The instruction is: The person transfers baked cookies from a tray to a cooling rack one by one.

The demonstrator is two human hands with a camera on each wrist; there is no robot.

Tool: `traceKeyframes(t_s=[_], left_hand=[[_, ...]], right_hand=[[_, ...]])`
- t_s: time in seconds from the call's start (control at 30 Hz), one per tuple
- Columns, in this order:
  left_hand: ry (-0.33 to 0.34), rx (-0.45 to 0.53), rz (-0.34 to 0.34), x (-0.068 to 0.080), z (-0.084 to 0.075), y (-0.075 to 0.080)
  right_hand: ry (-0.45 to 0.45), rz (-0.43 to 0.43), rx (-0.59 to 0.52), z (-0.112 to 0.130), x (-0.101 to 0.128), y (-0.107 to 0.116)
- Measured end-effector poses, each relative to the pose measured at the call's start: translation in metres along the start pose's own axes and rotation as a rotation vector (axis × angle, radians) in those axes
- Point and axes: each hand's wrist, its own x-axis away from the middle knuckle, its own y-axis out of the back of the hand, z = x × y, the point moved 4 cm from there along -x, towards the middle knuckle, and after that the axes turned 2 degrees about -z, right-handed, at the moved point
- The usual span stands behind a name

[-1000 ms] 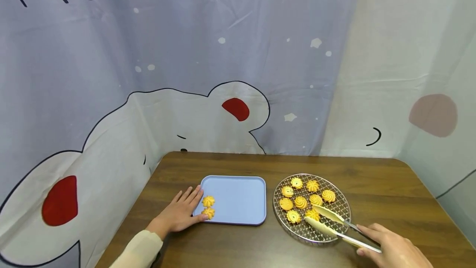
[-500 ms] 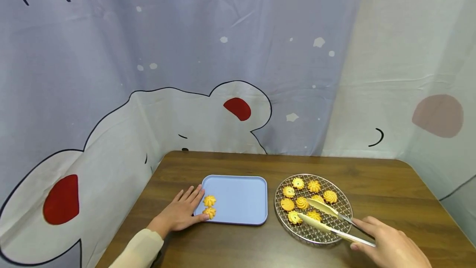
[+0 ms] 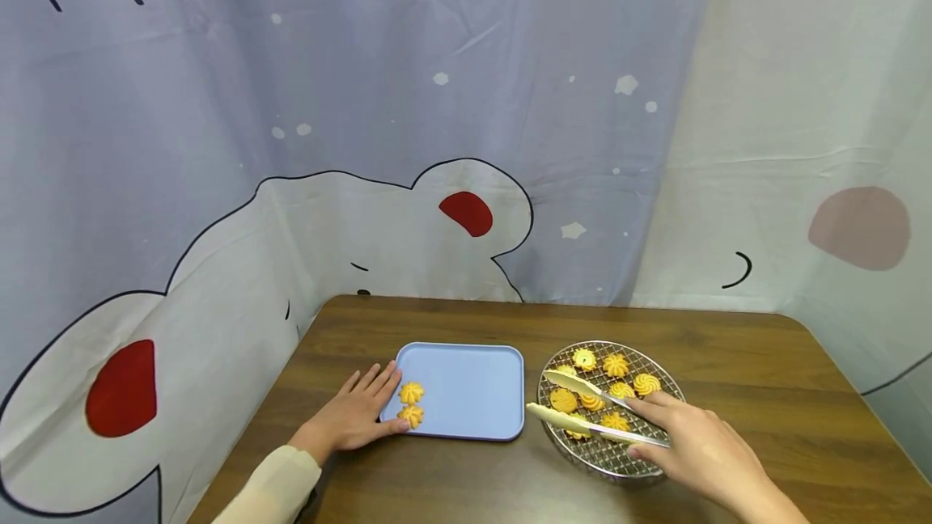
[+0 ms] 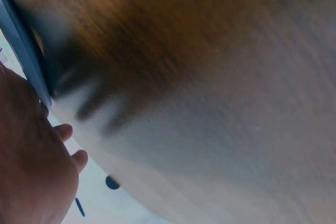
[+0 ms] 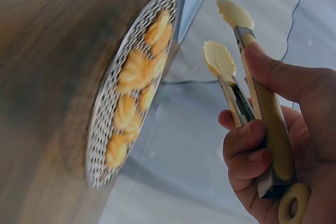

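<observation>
A: What sits nearest on the wooden table (image 3: 728,362)?

B: The right hand (image 3: 695,451), at the near right. Its fingers curl round the handles of the tongs (image 3: 582,411), whose two cream tips stand apart with nothing between them, over the left edge of the round wire rack (image 3: 655,463).

A: And the rack's load?

B: Swirl cookies (image 3: 615,364) lie on its mesh, mostly in the left and far half; the near right part of the mesh is bare. In the right wrist view the tips (image 5: 220,59) hang above the rack (image 5: 105,150), clear of the cookies (image 5: 134,72).

A: The other hand?

B: The left hand (image 3: 357,415) lies flat on the table at the near left, fingers straight and relaxed, fingertips touching the left rim of the blue tray (image 3: 473,390). The left wrist view shows the hand (image 4: 31,177) against the tray's edge (image 4: 23,51).

A: What is on the tray?

B: Two cookies (image 3: 411,404), one just behind the other, near its left edge. The rest of the tray is open blue surface. A narrow strip of table parts the tray's right rim from the rack.

A: Farther back?

B: Bare wood runs to the far edge, where a cartoon-printed curtain (image 3: 437,144) hangs on the far and left sides.
</observation>
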Motion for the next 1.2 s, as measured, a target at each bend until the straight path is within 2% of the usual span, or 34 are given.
traceKeyframes(t_s=[0.23,0.4,0.53,0.9,1.2], left_hand=[[-0.016,0.022,-0.013,0.001,0.002,0.001],[-0.007,0.007,0.001,0.001,0.004,-0.001],[-0.005,-0.002,-0.013,0.001,0.005,-0.002],[-0.005,-0.005,-0.006,0.003,0.004,-0.002],[-0.001,-0.041,-0.009,0.001,0.004,-0.005]], right_hand=[[0.070,-0.003,-0.017,0.024,-0.026,-0.014],[0.081,0.011,-0.043,0.039,-0.042,-0.025],[0.107,0.029,-0.040,0.050,-0.053,-0.036],[0.194,0.067,-0.074,0.074,-0.080,-0.065],[0.220,0.098,-0.111,0.090,-0.099,-0.077]])
